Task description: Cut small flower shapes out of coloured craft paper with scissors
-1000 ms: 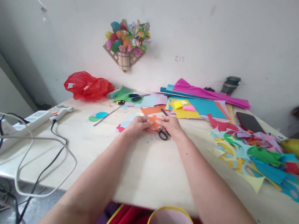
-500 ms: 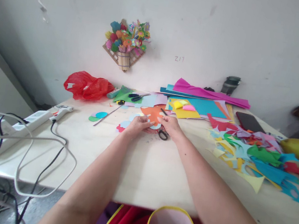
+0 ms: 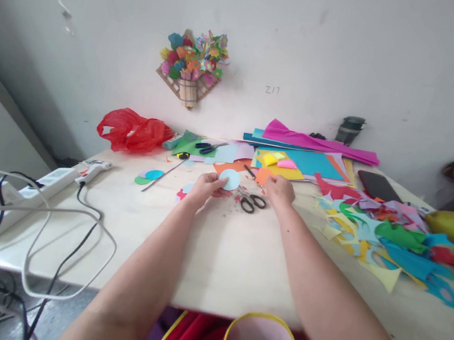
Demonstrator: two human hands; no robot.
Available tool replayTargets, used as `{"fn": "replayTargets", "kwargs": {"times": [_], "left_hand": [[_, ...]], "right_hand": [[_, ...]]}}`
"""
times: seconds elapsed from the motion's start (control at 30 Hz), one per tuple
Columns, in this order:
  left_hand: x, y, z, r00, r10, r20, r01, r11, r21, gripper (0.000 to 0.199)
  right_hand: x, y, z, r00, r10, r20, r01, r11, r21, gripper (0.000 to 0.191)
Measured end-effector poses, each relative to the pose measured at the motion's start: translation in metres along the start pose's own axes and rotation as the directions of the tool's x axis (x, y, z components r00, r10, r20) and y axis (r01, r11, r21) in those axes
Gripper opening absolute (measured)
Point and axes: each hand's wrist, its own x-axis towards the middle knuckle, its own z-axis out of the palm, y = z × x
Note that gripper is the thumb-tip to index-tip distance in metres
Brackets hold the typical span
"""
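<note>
Fingers of the left hand (image 3: 204, 186) pinch a pale-blue disc (image 3: 230, 180), the right hand's (image 3: 281, 191) an orange piece (image 3: 261, 175); both look cut, the far sheets (image 3: 318, 164) largely uncut.

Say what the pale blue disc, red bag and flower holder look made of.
Pale blue disc: probably matte paper or card; thin, shineless.
Red bag: likely thin plastic, crinkled and glossy.
Flower holder: perhaps dull bamboo or wood; tan sticks.

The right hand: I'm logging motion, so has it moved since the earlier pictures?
Yes: the right hand has shifted rightward, toward the phone, uncovering more of the scissors.
</note>
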Motion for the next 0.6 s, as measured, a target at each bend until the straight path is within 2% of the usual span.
{"fn": "replayTargets", "kwargs": {"times": [0.17,0.37,0.5,0.6], "left_hand": [[-0.001,0.005,-0.002,0.994,0.063,-0.088,-0.071,0.993,-0.099,0.037],[0.001,0.007,-0.006,0.971,0.131,-0.201,-0.154,0.982,-0.108,0.041],[0.003,0.009,-0.012,0.954,0.15,-0.26,-0.195,0.968,-0.155,0.044],[0.004,0.013,-0.019,0.921,0.172,-0.349,-0.246,0.952,-0.181,0.042]], "right_hand": [[0.006,0.01,-0.002,0.998,0.044,0.051,-0.037,0.99,-0.136,0.038],[0.006,0.014,-0.007,0.998,0.053,0.018,-0.049,0.979,-0.199,0.04],[0.004,0.015,-0.009,0.993,0.09,-0.081,-0.103,0.98,-0.173,0.043],[0.001,0.014,-0.007,0.98,0.019,-0.198,-0.046,0.99,-0.133,0.045]]}}
